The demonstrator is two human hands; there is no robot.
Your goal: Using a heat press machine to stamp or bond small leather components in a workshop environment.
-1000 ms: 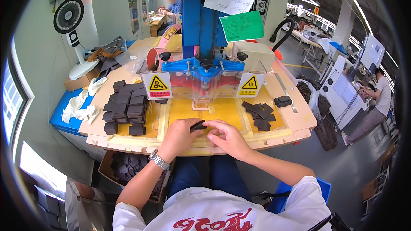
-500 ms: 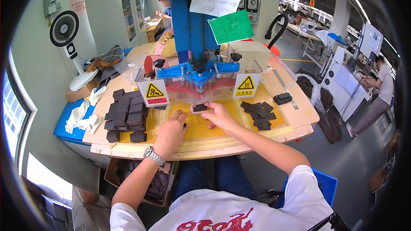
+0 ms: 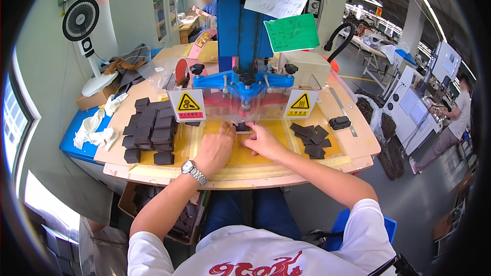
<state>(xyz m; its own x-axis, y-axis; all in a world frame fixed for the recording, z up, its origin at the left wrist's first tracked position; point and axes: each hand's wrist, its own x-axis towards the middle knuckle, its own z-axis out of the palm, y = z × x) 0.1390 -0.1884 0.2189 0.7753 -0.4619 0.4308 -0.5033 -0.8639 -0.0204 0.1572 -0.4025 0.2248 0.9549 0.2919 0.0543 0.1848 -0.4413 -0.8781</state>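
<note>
Under the head of a blue press (image 3: 245,79), a small dark rectangular piece (image 3: 243,127) lies on the yellow work surface (image 3: 245,157). My right hand (image 3: 263,142) has its index fingertip at the right edge of that piece, thumb bent in below. Close by on the left, my left hand (image 3: 216,149) points forward with fingers drawn together, fingertips beside the piece's left edge. Whatever the left fingers hold is hidden. Stacks of dark pieces (image 3: 151,130) stand left of my hands. To the right, a loose heap of similar flat pieces (image 3: 312,139) is spread out.
Two clear guards with warning signs (image 3: 189,105) flank the press head. A black object (image 3: 339,122) and a metal ruler (image 3: 343,111) lie at the right. White cloths (image 3: 94,130) and a fan (image 3: 81,20) are at left; a box of scraps (image 3: 189,222) sits below the table.
My left hand has moved forward, its fingertips now beside the piece under the press. My right hand stays at the piece. The whole view has shifted slightly.
</note>
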